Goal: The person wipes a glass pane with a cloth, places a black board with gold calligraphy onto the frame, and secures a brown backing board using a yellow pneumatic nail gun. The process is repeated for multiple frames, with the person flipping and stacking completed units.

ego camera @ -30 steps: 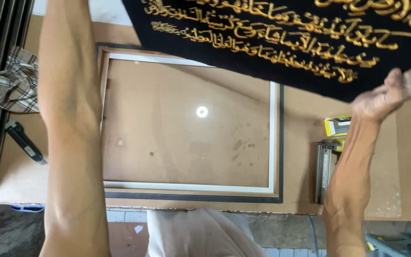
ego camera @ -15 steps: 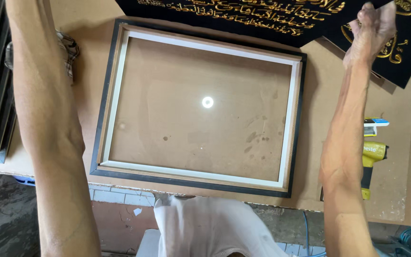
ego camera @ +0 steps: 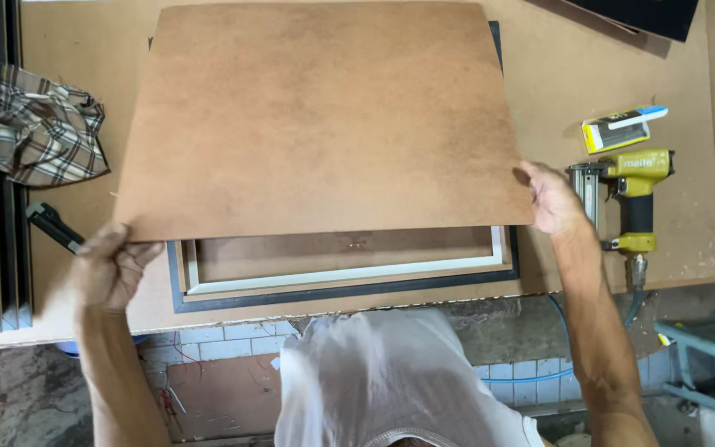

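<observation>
Brown hardboard fills most of the view: a backing board point(ego camera: 324, 120), held flat and slightly raised over a picture frame point(ego camera: 341, 277) with a black outer edge and a white inner lip. The frame lies on the desk point(ego camera: 614, 58), its near rail and part of its opening uncovered below the board's near edge. The board does not look seated in the frame's recess; it appears to hover above it and overhangs the frame on the left, so lowering and aligning it is left to do, as far as this shows.

The left hand point(ego camera: 111, 266) grips the board's near left corner, fingers curled under the edge, though blur hides the exact hold. The right hand point(ego camera: 554, 199) pinches the near right corner, thumb on top.

Further out, a yellow pneumatic nail gun point(ego camera: 632, 192) lies just beside the right hand, a yellow packet point(ego camera: 622, 128) above it. A checked cloth point(ego camera: 39, 124) and a black-handled tool point(ego camera: 53, 228) lie at the left.
</observation>
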